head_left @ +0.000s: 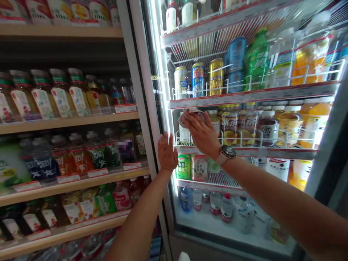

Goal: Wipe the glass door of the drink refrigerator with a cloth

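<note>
My right hand (199, 132), with a watch on its wrist, presses a crumpled greyish-pink cloth (194, 110) against the glass door (187, 221) of a lit drinks fridge. The cloth sits under my fingers, in front of the shelf of bottled teas. Lower and to the left, my left hand (166, 152) lies flat with fingers stretched upward, at the left edge of the door by the bright light strip. Nothing shows in that hand. Behind the glass near it stand a green carton (184, 167) and a pink carton (199, 168).
Left of the fridge, an open wooden shelf unit (81, 121) holds rows of juice bottles. Inside the fridge, wire shelves carry cans, a green bottle (257, 59) and several tea bottles. Water bottles (227, 208) stand at the fridge bottom. A dark door frame (326, 145) runs down the right.
</note>
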Motion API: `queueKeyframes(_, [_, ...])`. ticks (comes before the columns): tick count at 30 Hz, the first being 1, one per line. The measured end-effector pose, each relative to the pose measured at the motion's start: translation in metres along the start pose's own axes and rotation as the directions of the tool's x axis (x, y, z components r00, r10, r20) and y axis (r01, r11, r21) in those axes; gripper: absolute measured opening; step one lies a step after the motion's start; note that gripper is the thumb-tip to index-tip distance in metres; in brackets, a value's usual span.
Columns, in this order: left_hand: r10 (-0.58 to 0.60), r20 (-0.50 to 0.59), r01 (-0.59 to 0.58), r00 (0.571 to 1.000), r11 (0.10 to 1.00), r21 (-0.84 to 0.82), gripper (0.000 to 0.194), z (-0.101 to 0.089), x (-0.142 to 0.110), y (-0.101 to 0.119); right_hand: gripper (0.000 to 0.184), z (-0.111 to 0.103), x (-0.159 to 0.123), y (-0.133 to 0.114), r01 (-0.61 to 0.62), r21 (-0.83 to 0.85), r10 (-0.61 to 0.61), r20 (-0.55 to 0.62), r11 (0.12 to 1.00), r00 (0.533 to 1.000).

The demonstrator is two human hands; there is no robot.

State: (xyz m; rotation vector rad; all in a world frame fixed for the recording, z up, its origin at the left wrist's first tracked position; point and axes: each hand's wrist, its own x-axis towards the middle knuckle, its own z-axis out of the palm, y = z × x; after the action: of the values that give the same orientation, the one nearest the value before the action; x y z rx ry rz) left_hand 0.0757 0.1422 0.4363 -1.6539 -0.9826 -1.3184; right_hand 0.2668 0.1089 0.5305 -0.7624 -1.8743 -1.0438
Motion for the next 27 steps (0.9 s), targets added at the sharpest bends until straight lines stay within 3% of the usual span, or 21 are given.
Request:
queueKeyframes(10, [-0.063,0.069,0.068,0.996,0.994,-0.080,0.058,0.002,-0.001,-0.006,0.066,0.034,-0.067,-0.054,0.063,0.059,-0.067,0.083,0.996,0.994])
queueKeyframes(13, [-0.085,0.141,0.102,0.986,0.988,-0.120,0.056,-0.010,0.002,-0.005,0.064,0.033,-0.070,-0.060,0.042,0.104,-0.053,0.111,0.994,0.992])
queueKeyframes(16, [-0.136,0.137,0.167,0.981,0.954,-0.248,0.055,-0.030,0.001,0.015,0.062,0.024,-0.064,-0.061,0.014,0.165,-0.038,0.143,0.986,0.989])
queueKeyframes(19, [-0.211,0.141,0.253,0.967,0.843,-0.476,0.057,-0.042,-0.007,0.052,0.060,0.015,-0.057,-0.058,0.009,0.235,-0.055,0.190,0.972,0.980])
queueKeyframes(24, [-0.345,0.347,0.487,0.872,0.533,-0.692,0.060,-0.034,-0.014,0.098,0.063,0.000,-0.055,-0.035,0.062,0.294,-0.139,0.249,0.954,0.959])
queueKeyframes(27, [-0.400,0.354,0.526,0.846,0.510,-0.681,0.063,-0.020,-0.016,0.105,0.068,-0.015,-0.067,-0.006,0.050,0.174,-0.088,0.222,0.984,0.971])
